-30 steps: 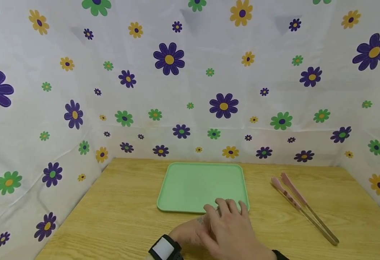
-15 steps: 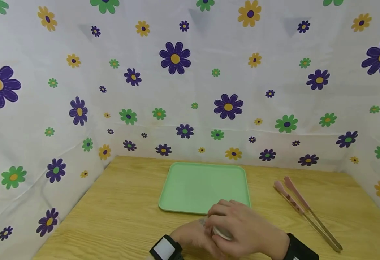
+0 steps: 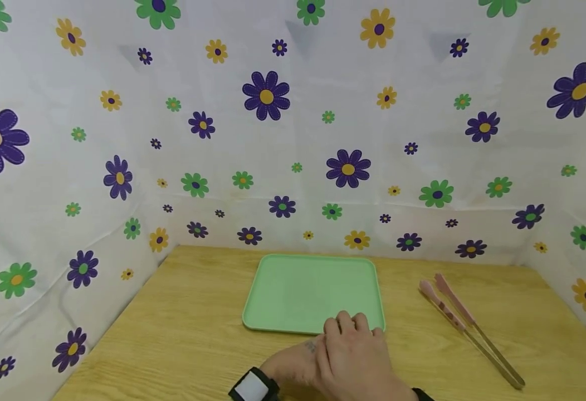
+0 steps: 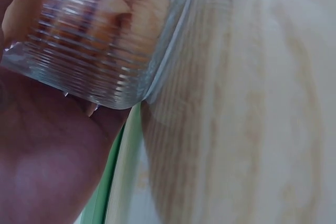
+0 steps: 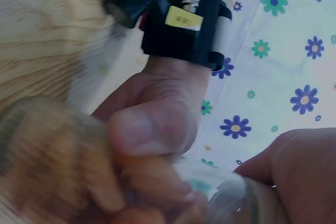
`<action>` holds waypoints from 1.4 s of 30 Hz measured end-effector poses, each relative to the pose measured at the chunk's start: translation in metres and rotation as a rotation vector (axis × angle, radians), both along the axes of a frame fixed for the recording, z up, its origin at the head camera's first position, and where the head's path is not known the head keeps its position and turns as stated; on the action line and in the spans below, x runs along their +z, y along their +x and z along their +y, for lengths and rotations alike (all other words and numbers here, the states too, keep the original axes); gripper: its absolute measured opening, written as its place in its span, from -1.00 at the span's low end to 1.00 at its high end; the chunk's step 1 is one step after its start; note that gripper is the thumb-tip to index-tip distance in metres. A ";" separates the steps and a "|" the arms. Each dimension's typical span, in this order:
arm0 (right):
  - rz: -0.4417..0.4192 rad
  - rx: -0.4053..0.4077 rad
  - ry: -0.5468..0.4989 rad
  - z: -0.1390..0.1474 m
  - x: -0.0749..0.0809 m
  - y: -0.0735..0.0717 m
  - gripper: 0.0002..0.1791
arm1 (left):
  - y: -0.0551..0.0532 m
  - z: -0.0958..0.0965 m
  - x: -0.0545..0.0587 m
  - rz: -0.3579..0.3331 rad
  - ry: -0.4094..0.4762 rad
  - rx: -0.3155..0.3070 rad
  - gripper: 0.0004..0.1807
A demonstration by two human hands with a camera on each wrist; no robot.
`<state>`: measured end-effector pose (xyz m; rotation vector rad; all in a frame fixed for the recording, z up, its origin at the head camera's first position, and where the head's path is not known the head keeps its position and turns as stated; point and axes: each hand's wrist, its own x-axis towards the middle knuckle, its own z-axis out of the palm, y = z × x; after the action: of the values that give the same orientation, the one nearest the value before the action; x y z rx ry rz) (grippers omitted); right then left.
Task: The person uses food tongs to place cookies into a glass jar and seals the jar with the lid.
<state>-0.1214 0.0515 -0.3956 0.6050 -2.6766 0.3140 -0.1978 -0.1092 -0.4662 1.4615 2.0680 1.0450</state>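
Note:
A clear ribbed jar (image 4: 110, 40) is tilted in my left hand (image 3: 295, 362), whose fingers curl round its body in the left wrist view. Brownish-orange shapes show through the ribs; whether they are contents or fingers I cannot tell. My right hand (image 3: 355, 356) lies over the jar's top end with bent fingers and hides it in the head view. In the right wrist view, that hand grips beside a clear rounded part (image 5: 228, 200), seemingly the lid, while the left thumb (image 5: 139, 129) presses near the blurred jar body. Both hands are just in front of the green tray (image 3: 313, 295).
Pink-tipped metal tongs (image 3: 465, 326) lie on the wooden table (image 3: 182, 328) to the right of the tray. A white flowered cloth (image 3: 293, 139) hangs behind and along both sides. A black strap with a white square (image 3: 253, 387) is on the left wrist.
My right hand turned outward, baring a whitish round edge half a second ago, then swung back over the jar top. The left hand stayed nearly in place; tray and tongs lie as before.

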 end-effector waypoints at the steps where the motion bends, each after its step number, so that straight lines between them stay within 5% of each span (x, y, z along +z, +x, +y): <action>1: -0.030 -0.007 -0.003 -0.001 0.001 0.001 -0.77 | 0.000 0.000 -0.001 0.010 -0.005 -0.001 -0.25; 7: -0.101 0.138 -0.096 0.012 0.004 -0.002 -0.69 | 0.004 0.004 0.000 -0.044 -0.043 0.051 -0.20; 13: -0.004 0.465 -0.130 0.039 0.012 -0.016 -0.71 | 0.001 0.008 -0.001 -0.560 0.122 0.012 -0.40; 14: 0.010 0.537 -0.134 0.044 0.013 -0.019 -0.71 | 0.000 0.008 -0.002 -0.590 0.146 -0.008 -0.41; 18: 0.030 0.789 -0.132 0.056 0.010 -0.029 -0.66 | 0.001 0.009 -0.005 -0.559 0.188 -0.039 -0.35; 21: 0.048 0.889 -0.126 0.057 0.006 -0.033 -0.67 | 0.002 0.007 -0.005 -0.471 0.158 -0.022 -0.24; 24: 0.144 0.962 -0.132 0.053 -0.001 -0.040 -0.73 | 0.001 0.007 -0.004 -0.455 0.126 -0.007 -0.30; 29: 0.308 0.883 -0.134 0.042 -0.010 -0.043 -0.88 | -0.001 0.007 0.001 -0.473 0.111 -0.009 -0.53; 35: 0.304 0.630 -0.098 0.034 -0.014 -0.028 -0.94 | -0.001 0.004 -0.002 -0.343 0.103 0.033 -0.45; 42: 0.315 0.446 -0.129 0.025 -0.015 -0.018 -0.94 | 0.000 0.004 -0.003 -0.235 0.052 0.049 -0.37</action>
<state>-0.1396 0.0766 -0.4106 1.1088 -2.1854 0.4629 -0.1981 -0.1054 -0.4688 1.2501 1.9307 1.2344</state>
